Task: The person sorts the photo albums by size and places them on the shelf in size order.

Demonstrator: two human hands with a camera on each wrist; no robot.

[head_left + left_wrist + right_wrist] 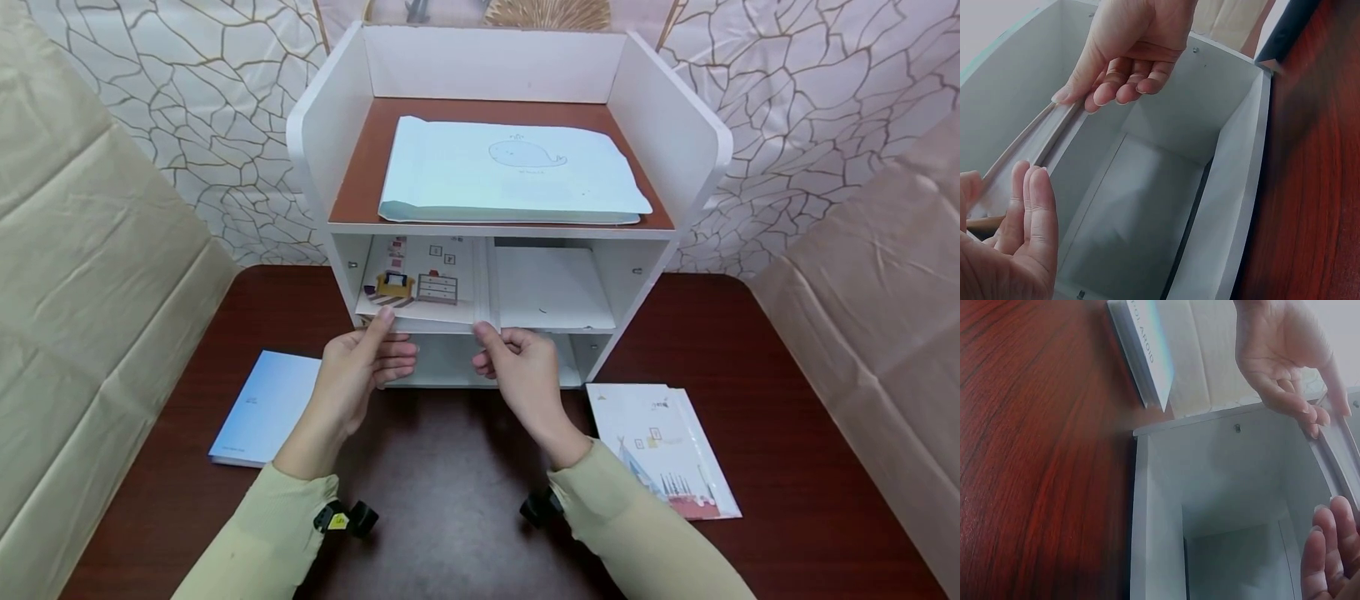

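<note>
A white book [420,312] with drawings of furniture lies flat on the left part of the cabinet's middle shelf. My left hand [348,375] pinches its front edge near the left corner, thumb on top and fingers below. Near the right front corner, my right hand [528,379] grips the same edge between thumb and curled fingers. In the left wrist view the thin edge of the book [1029,140] runs between both hands. The right wrist view shows the left thumb over the book [1335,440].
The white cabinet [303,137] carries a large whale-drawing package [480,179] on its brown top. Below is a lower compartment [1241,556]. On the dark wooden table [442,492], a blue book [270,408] lies left and an illustrated white book [660,450] right.
</note>
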